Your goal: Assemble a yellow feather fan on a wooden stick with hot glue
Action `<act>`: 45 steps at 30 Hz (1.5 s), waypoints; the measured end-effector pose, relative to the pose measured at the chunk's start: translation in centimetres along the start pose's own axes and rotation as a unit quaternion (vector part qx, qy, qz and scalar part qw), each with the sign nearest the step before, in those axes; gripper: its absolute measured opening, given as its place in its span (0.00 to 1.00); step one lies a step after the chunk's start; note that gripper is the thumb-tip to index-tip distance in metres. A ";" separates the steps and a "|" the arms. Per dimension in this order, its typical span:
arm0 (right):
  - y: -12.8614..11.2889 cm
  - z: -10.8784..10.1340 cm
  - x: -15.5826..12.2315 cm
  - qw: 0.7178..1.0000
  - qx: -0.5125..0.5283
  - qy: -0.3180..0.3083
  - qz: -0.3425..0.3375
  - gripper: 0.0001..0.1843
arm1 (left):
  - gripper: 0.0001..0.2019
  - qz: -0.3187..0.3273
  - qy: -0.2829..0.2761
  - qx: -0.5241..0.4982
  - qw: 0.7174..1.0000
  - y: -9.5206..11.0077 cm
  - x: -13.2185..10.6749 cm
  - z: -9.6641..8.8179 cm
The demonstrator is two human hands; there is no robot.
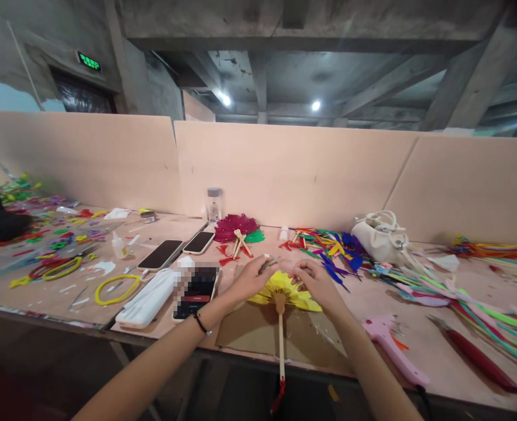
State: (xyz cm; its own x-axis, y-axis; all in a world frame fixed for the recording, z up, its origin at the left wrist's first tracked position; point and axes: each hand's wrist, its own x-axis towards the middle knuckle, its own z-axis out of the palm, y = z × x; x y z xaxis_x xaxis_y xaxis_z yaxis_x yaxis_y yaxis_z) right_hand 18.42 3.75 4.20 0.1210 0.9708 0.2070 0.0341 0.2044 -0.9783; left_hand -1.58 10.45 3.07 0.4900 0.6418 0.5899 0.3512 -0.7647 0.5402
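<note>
A yellow petal-edged hand fan (302, 299) lies on a brown board (241, 333) in front of me. Its pale wooden handle (281, 339) points towards me past the table edge, with a dark red tassel (278, 396) at the end. Over the fan's left upper side, my left hand (255, 279) is closed, with a thin pale object by its fingertips that is too small to name. My right hand (311, 279) hovers at the fan's right upper edge, its fingers curled in a pinch. Whatever sits between those fingers is hidden.
Left of the fan lie a phone (197, 292), a white power bank (147, 301) and a yellow ring (117, 289). To the right are a pink glue gun (392, 345) and a red-handled tool (480, 356). Behind stand a maroon fan (236, 227), a bottle (213, 204) and a white handbag (375, 238).
</note>
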 end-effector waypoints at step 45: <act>1.0 -0.5 -0.7 0.993 0.058 -0.099 -0.006 0.22 | 0.11 0.222 -0.007 0.275 0.935 1.9 -0.5 -1.3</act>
State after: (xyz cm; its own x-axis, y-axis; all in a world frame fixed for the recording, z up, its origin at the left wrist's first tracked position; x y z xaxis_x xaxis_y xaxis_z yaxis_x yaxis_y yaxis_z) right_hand 18.83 3.26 3.05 -0.0759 0.9716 0.2242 -0.0811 0.2181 -0.9726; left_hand -2.20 8.78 4.61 0.6940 0.2558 0.6730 0.4665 -0.8718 -0.1497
